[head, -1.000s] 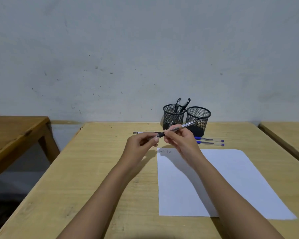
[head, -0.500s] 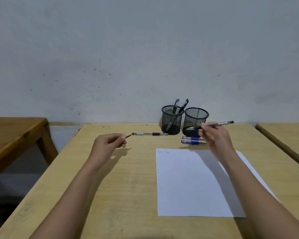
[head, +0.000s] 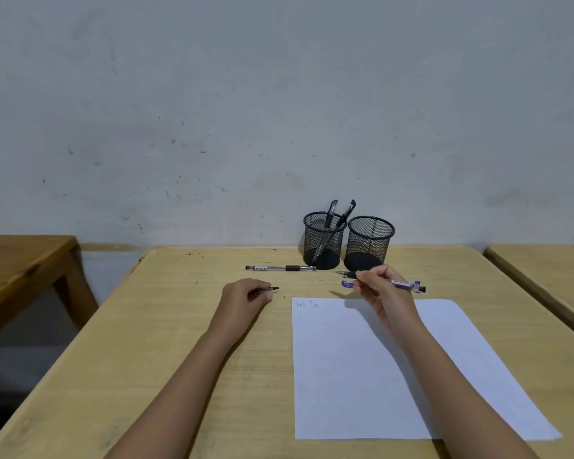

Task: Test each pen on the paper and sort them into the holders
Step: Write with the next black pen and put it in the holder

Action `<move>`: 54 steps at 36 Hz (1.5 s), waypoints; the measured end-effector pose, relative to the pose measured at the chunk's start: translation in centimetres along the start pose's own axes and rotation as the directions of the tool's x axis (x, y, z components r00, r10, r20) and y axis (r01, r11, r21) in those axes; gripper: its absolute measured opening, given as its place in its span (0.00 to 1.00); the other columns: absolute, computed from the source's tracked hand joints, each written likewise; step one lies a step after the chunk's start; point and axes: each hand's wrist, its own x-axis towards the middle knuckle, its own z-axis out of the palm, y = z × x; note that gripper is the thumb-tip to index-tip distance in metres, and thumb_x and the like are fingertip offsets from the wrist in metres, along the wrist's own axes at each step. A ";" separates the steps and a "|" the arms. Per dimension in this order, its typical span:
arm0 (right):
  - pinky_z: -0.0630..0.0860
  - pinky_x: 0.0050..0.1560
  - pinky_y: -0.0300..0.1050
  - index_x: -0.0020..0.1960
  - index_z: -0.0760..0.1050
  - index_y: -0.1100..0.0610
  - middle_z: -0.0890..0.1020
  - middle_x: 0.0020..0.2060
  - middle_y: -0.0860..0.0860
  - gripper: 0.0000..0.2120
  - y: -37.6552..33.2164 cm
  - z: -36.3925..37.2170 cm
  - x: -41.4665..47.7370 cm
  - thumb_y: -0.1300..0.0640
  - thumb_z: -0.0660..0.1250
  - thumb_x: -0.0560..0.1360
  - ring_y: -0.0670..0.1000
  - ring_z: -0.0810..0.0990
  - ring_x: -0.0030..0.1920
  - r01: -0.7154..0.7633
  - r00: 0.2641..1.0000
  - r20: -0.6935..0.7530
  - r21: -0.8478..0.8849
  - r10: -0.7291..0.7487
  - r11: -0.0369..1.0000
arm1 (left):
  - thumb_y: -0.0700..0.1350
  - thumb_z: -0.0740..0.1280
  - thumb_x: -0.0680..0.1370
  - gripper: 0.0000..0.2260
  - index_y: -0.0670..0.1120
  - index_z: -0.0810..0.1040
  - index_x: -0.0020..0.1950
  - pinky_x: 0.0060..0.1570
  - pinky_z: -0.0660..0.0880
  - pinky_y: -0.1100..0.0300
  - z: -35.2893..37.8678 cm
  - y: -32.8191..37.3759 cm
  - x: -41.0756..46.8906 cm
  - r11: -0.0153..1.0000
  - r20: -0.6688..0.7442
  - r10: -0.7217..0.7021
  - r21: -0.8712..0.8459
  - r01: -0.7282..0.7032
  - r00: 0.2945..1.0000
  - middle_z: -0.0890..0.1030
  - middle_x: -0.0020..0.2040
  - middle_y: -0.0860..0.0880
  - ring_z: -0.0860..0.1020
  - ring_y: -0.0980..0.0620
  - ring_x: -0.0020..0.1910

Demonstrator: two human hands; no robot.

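My right hand (head: 376, 288) grips an uncapped clear pen (head: 403, 283) above the top edge of the white paper (head: 378, 376), its tip pointing left. My left hand (head: 244, 298) rests on the table, closed on the black pen cap (head: 269, 290). Two black mesh holders stand at the back: the left holder (head: 323, 240) has two black pens in it, the right holder (head: 369, 243) looks empty. A capped black pen (head: 280, 268) lies left of the holders. A blue pen (head: 347, 284) lies partly hidden behind my right hand.
Small scribbles mark the paper's top left corner (head: 307, 304). The wooden table (head: 179, 342) ends at a grey wall behind the holders. Another wooden table (head: 20, 270) stands to the left and a third (head: 550, 276) to the right.
My hands pulled the cap off the pen and moved apart. My left hand then came down onto the table with the cap; my right hand lowered the pen toward the paper's top edge.
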 end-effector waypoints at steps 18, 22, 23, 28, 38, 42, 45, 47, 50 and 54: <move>0.79 0.41 0.34 0.42 0.78 0.65 0.81 0.36 0.58 0.00 0.8 1.1 -0.4 0.68 0.68 0.71 0.51 0.80 0.39 -0.069 0.996 0.057 -0.104 0.075 0.992 | 0.47 0.65 0.77 0.14 0.43 0.76 0.61 0.55 0.65 0.63 0.3 0.2 -0.9 0.975 0.087 0.073 0.205 -0.089 0.994 0.77 0.59 0.49 0.72 0.52 0.59; 0.73 0.29 0.31 0.36 0.74 0.60 0.77 0.31 0.55 0.09 1.0 1.9 -0.4 0.71 0.71 0.67 0.43 0.75 0.26 -0.051 0.998 0.015 -0.252 0.057 0.966 | 0.52 0.62 0.78 0.17 0.46 0.74 0.64 0.57 0.63 0.66 0.1 1.0 -3.1 0.971 0.116 0.127 0.191 -0.147 0.985 0.74 0.63 0.52 0.70 0.57 0.63; 0.71 0.27 0.32 0.35 0.72 0.60 0.76 0.29 0.55 0.10 1.1 2.1 -0.3 0.71 0.71 0.67 0.44 0.73 0.24 -0.059 0.998 0.017 -0.273 0.066 0.960 | 0.54 0.61 0.78 0.19 0.47 0.73 0.66 0.59 0.62 0.66 0.1 1.2 -3.7 0.970 0.146 0.134 0.185 -0.160 0.980 0.73 0.66 0.53 0.68 0.58 0.65; 0.68 0.22 0.33 0.35 0.69 0.61 0.75 0.26 0.56 0.11 1.8 2.9 0.2 0.71 0.70 0.68 0.43 0.72 0.20 -0.034 0.999 0.012 -0.325 0.041 0.945 | 0.61 0.55 0.78 0.27 0.51 0.60 0.74 0.71 0.53 0.62 0.6 1.8 -5.8 0.927 0.386 0.114 0.291 -0.238 0.916 0.57 0.76 0.56 0.53 0.60 0.75; 0.63 0.25 0.34 0.27 0.59 0.56 0.64 0.22 0.51 0.19 3.2 4.0 1.3 0.73 0.66 0.61 0.46 0.63 0.22 0.035 0.997 -0.040 -0.486 -0.062 0.873 | 0.65 0.49 0.77 0.32 0.53 0.45 0.77 0.75 0.41 0.58 1.5 1.4 -6.0 0.797 0.513 -0.009 0.522 -0.303 0.859 0.43 0.77 0.56 0.42 0.60 0.76; 0.56 0.23 0.35 0.26 0.54 0.54 0.56 0.19 0.44 0.22 4.0 3.8 1.6 0.75 0.63 0.59 0.44 0.56 0.23 0.049 0.996 -0.042 -0.494 -0.080 0.868 | 0.65 0.49 0.77 0.32 0.54 0.45 0.76 0.75 0.42 0.57 1.6 1.3 -6.0 0.798 0.511 -0.015 0.524 -0.298 0.859 0.43 0.77 0.57 0.42 0.60 0.76; 0.56 0.24 0.35 0.26 0.54 0.54 0.57 0.21 0.46 0.22 4.2 3.6 2.0 0.74 0.64 0.60 0.46 0.57 0.25 0.063 0.996 -0.024 -0.521 -0.088 0.851 | 0.65 0.49 0.77 0.31 0.54 0.46 0.76 0.75 0.42 0.58 1.6 1.4 -6.0 0.800 0.513 -0.020 0.523 -0.294 0.858 0.43 0.77 0.57 0.42 0.60 0.76; 0.58 0.24 0.35 0.26 0.55 0.55 0.58 0.21 0.46 0.21 4.3 3.5 2.2 0.73 0.65 0.60 0.46 0.58 0.25 0.074 0.996 -0.009 -0.541 -0.093 0.838 | 0.65 0.49 0.77 0.32 0.54 0.46 0.77 0.75 0.42 0.58 1.5 1.4 -5.9 0.799 0.511 -0.017 0.523 -0.295 0.859 0.44 0.77 0.57 0.42 0.60 0.76; 0.60 0.23 0.34 0.26 0.55 0.55 0.60 0.20 0.45 0.21 4.4 3.5 2.3 0.72 0.65 0.62 0.44 0.59 0.23 0.085 0.996 0.021 -0.564 -0.089 0.821 | 0.66 0.49 0.77 0.32 0.54 0.46 0.77 0.75 0.43 0.58 1.5 1.4 -5.8 0.800 0.508 -0.016 0.523 -0.294 0.861 0.44 0.78 0.57 0.43 0.60 0.76; 0.64 0.28 0.39 0.26 0.58 0.55 0.62 0.24 0.51 0.20 4.5 3.5 2.7 0.71 0.67 0.62 0.47 0.63 0.27 0.103 0.994 0.037 -0.594 -0.101 0.798 | 0.66 0.48 0.77 0.32 0.54 0.46 0.77 0.75 0.43 0.57 1.5 1.4 -5.8 0.799 0.508 -0.017 0.525 -0.294 0.861 0.44 0.78 0.56 0.43 0.59 0.76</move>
